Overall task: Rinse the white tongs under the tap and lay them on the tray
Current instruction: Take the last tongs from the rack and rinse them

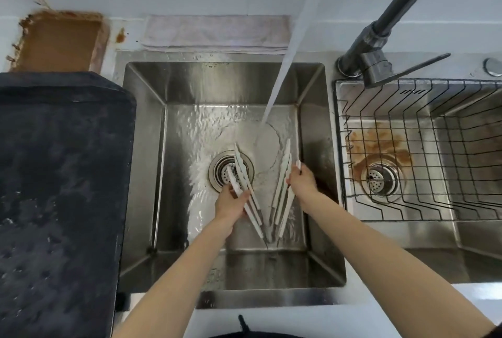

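Everything here is placed from the drain in the floor of the left sink basin. Just in front of the drain, the left hand grips one set of white tongs, fingers curled round the arms, whose scalloped tips lie fanned across the drain grate. To the right of the drain, the right hand holds a second set of white tongs against its palm, thumb side up, tips pointing away from the person. Both sets converge at their hinge ends in front of the drain, near the basin's front wall, making a V.

The water stream falls from above and lands behind and to the right of the drain, between the two sets of tips and touching neither. The basin floor behind the drain is open up to the back wall, and the side walls stand well apart from both hands.

Far left of the drain, on the worktop, lies the dark tray, wet, its edge touching the basin rim. Right of the drain stands the tap, then a second basin holding a wire rack. Behind the drain a folded cloth lies along the basin's back edge.
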Available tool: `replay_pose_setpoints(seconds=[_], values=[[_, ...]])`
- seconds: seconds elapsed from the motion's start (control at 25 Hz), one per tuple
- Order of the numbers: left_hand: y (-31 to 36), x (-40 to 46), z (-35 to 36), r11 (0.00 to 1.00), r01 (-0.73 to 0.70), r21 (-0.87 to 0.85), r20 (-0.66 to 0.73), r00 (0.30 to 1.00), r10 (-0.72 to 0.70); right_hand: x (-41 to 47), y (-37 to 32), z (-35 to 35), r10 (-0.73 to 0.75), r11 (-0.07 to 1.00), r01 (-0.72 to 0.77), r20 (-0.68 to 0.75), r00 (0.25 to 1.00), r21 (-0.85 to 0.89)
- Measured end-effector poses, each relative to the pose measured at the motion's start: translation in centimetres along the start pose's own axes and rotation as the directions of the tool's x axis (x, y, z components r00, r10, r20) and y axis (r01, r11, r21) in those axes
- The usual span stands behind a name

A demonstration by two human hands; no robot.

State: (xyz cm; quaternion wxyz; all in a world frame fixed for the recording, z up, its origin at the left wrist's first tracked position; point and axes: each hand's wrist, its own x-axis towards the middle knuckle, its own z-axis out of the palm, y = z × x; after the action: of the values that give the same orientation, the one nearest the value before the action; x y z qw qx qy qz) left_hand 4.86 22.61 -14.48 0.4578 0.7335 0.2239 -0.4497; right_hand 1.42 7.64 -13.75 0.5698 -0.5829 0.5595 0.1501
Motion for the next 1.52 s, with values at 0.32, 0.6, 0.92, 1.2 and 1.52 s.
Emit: replay_pose_setpoints(seconds=[0.32, 0.6, 0.92, 1.2, 1.52], values=[[-0.2, 1.2, 0.8, 0.999, 0.032, 0.04, -0.037, 0.999, -0.031, 0.3, 0.3, 1.0, -0.119, 0.94, 0.078, -0.107, 0.987, -0.332], [0.0, 1.8, 0.7, 0.999, 0.034, 0.038, -0.069, 0.997, -0.031, 0.5, 0.2, 0.5, -0.07, 0.882, 0.027, -0.074, 0.995, -0.47], [0.5, 2.4, 0.6, 0.999, 0.039, 0.029, -0.08, 0.996, -0.036, 0.8, 0.2, 0.2, 0.021, 0.973, -0.039, -0.081, 0.997, -0.228], [1.6, 2.9, -0.6, 0.994, 0.003, -0.114, -0.126, 0.992, -0.018, 0.8, -0.2, 1.2, 0.015, 0.997, -0.018, -0.035, 0.999, -0.078], [2.8, 2.8, -0.8, 0.999, -0.044, -0.001, -0.195, 0.98, 0.043, 1.2, -0.8, 1.7, -0.057, 0.973, 0.04, -0.069, 0.996, -0.227]])
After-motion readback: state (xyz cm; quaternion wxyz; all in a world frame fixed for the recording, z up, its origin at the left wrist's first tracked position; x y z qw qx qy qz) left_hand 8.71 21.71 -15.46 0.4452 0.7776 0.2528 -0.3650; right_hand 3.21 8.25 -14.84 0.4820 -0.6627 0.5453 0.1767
